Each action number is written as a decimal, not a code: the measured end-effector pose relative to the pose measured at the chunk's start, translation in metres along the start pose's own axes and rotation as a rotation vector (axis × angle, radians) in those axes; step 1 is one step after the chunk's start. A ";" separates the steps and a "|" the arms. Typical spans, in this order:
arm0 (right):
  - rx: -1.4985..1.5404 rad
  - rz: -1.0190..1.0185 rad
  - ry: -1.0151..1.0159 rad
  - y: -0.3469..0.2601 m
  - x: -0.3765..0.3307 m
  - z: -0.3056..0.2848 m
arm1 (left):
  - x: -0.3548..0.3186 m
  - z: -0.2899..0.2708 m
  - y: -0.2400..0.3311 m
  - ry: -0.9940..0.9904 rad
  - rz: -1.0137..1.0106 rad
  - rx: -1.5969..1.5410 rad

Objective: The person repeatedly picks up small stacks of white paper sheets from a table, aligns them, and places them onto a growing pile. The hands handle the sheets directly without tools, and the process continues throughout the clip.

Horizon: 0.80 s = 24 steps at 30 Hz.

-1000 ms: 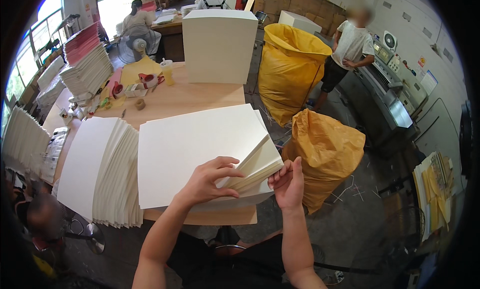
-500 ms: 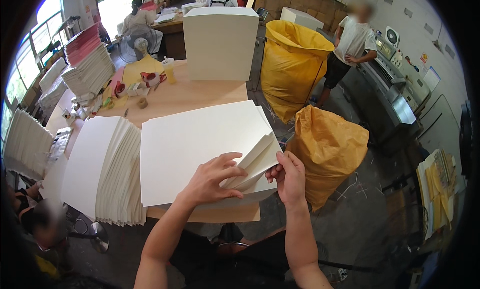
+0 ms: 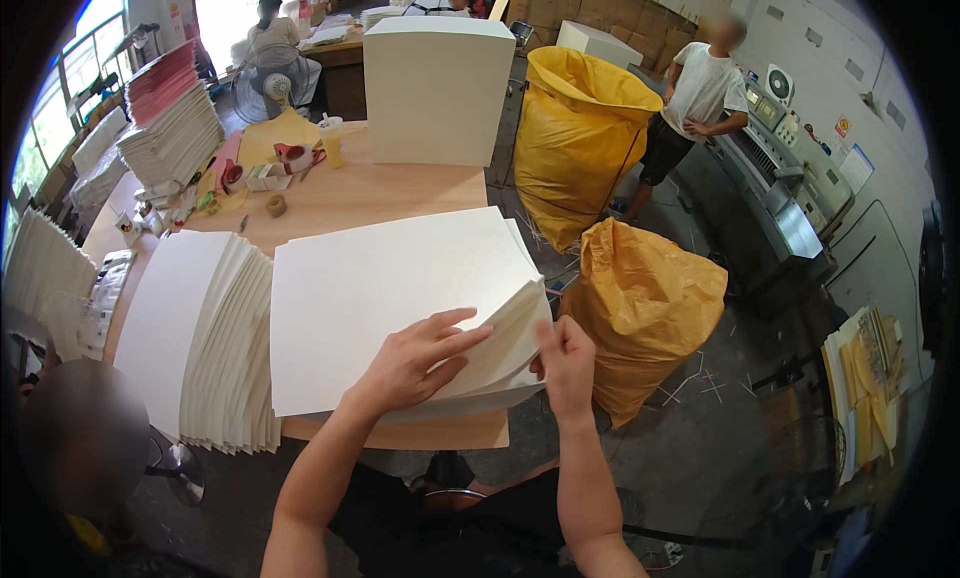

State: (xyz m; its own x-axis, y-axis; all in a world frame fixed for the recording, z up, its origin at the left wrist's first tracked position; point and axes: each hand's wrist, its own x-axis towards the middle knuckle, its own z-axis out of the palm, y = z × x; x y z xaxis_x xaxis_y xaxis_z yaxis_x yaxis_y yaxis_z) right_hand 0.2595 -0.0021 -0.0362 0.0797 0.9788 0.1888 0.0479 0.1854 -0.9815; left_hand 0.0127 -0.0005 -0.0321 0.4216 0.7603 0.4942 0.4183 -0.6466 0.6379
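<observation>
Paper sheets lifted at the near right corner of our stack.

Our left hand (image 3: pixel 415 363) lies flat, fingers spread, pressing the top white sheets (image 3: pixel 390 288), while our right hand (image 3: pixel 565 363) pinches the curled-up corner of a few. We judge we are mid-count or separating; next calls for peeling them free cleanly. A fanned pile (image 3: pixel 215 338) sits left on the wooden table (image 3: pixel 400 193), a yellow sack (image 3: pixel 640 303) right.

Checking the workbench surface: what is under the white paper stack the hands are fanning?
The paper stack lies on the wooden table, bare beyond it. The left hand presses on top; anything beneath is covered.
</observation>
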 end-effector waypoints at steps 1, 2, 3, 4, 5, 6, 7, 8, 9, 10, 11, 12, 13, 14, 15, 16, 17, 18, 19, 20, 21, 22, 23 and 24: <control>-0.352 -0.165 -0.010 0.003 0.004 -0.001 | 0.001 0.002 0.002 0.033 0.005 0.007; -0.086 -0.046 -0.014 0.004 0.005 -0.003 | 0.001 0.002 0.003 0.065 0.009 0.014; 0.181 0.072 -0.020 0.000 0.005 -0.002 | 0.000 0.001 0.000 0.031 0.038 0.036; 0.448 0.190 -0.027 -0.006 0.006 -0.001 | -0.001 0.000 -0.005 -0.004 0.067 0.058; 0.522 0.236 -0.028 -0.013 0.006 0.001 | -0.001 -0.002 -0.008 -0.038 0.095 0.081; 0.537 0.236 -0.025 -0.014 0.007 0.002 | -0.001 -0.003 -0.004 -0.042 0.079 0.082; 0.551 0.236 -0.022 -0.015 0.007 0.003 | 0.000 -0.004 0.003 -0.046 0.062 0.083; 0.566 0.236 -0.019 -0.015 0.007 0.004 | 0.000 -0.005 0.006 -0.050 0.045 0.084; 0.568 0.231 -0.023 -0.015 0.007 0.004 | 0.000 -0.004 0.006 -0.048 0.036 0.061; 0.570 0.226 -0.027 -0.013 0.007 0.004 | 0.000 -0.004 0.004 -0.046 0.028 0.038; 0.572 0.222 -0.031 -0.011 0.007 0.003 | -0.001 -0.003 0.003 -0.045 0.020 0.015; 0.561 0.221 -0.033 -0.010 0.007 0.002 | -0.001 -0.003 0.001 -0.037 0.029 -0.005; 0.549 0.220 -0.034 -0.008 0.006 0.001 | -0.001 -0.003 -0.001 -0.030 0.038 -0.024; 0.538 0.219 -0.036 -0.008 0.005 0.000 | -0.001 -0.003 -0.003 -0.023 0.047 -0.043; 0.552 0.207 -0.028 -0.007 0.005 0.000 | 0.000 -0.004 -0.003 -0.025 0.054 -0.040; 0.566 0.195 -0.020 -0.006 0.004 0.001 | 0.001 -0.005 -0.002 -0.026 0.061 -0.038; 0.580 0.183 -0.012 -0.006 0.003 0.001 | 0.001 -0.006 -0.002 -0.028 0.069 -0.035; 0.391 0.130 -0.016 -0.004 0.002 0.000 | 0.001 -0.005 -0.001 -0.015 0.048 -0.014; 0.202 0.077 -0.019 -0.001 0.001 -0.002 | 0.000 -0.002 0.000 -0.003 0.027 0.006; 0.012 0.023 -0.022 0.003 0.002 -0.003 | 0.000 -0.001 0.001 0.009 0.006 0.027; -0.167 -0.090 -0.024 0.004 0.005 0.000 | 0.000 -0.002 0.000 0.001 0.025 0.036; 0.062 0.007 -0.026 0.001 0.005 -0.001 | 0.000 -0.002 -0.002 -0.008 0.045 0.045; 0.291 0.104 -0.028 -0.003 0.005 -0.003 | 0.000 -0.002 -0.003 -0.016 0.064 0.054; 0.521 0.199 -0.031 -0.008 0.006 -0.003 | 0.000 -0.004 -0.001 -0.035 0.053 0.056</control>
State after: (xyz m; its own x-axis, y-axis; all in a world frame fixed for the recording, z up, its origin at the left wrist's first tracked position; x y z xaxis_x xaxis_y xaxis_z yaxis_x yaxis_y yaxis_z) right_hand 0.2623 0.0019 -0.0271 0.0071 1.0000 0.0053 -0.4638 0.0080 -0.8859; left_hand 0.0093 -0.0001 -0.0307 0.4713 0.7231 0.5049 0.4384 -0.6888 0.5773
